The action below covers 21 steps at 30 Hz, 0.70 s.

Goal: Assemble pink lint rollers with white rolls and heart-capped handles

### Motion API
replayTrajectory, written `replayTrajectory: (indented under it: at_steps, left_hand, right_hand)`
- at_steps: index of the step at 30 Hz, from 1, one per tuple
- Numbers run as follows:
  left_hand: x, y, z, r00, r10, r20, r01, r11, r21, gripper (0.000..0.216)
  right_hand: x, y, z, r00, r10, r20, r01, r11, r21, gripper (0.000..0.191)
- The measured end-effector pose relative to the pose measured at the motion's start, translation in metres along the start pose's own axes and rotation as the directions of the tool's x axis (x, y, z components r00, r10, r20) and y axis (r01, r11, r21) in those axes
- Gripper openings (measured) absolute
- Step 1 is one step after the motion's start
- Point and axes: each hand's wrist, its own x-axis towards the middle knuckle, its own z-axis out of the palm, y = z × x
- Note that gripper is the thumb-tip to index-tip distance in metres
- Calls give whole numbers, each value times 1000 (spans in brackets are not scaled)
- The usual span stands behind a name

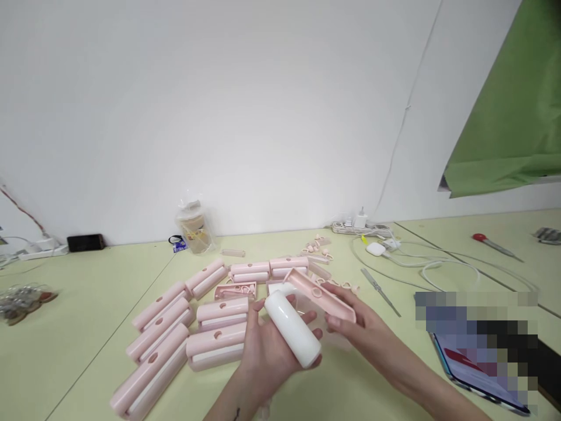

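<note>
A glossy white roller (293, 328) lies slantwise across the palm of my left hand (267, 356), with the thumb beside its upper end and the fingers behind it. My right hand (357, 318) grips a pink plastic half-shell (322, 295), hollow side showing, with a round hole near its middle. The shell's far end is close to the top of the roller; whether they touch is hard to see. A pale curved piece (287, 288) shows between them. Finished-looking pink roller cases (217, 346) with white rollers inside lie in rows to the left of my hands.
Small pink parts (318, 245) are scattered behind my hands. A bagged drink cup (195, 228) stands by the wall. Tweezers (380, 292), a power strip (363, 227) with cables, a phone (477, 374) and a red-handled tool (495, 245) lie rightward; a black phone (86, 242) is far left.
</note>
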Motion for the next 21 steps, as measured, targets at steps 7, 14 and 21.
replayTrajectory:
  at_steps: [7,14,21]
  left_hand:
    - [3,-1,-2,987,-7,163,7,1000,-1,55]
    - [3,-4,-3,987,-36,154,23,996,84,65]
    - [1,-18,-1,982,-76,170,55,990,128,63]
  right_hand:
    - [-19,24,20,980,-181,84,187,979,-84,40]
    - [-20,29,17,975,-194,110,211,961,-180,31]
    - [-23,35,26,956,-284,-73,257,932,-258,32]
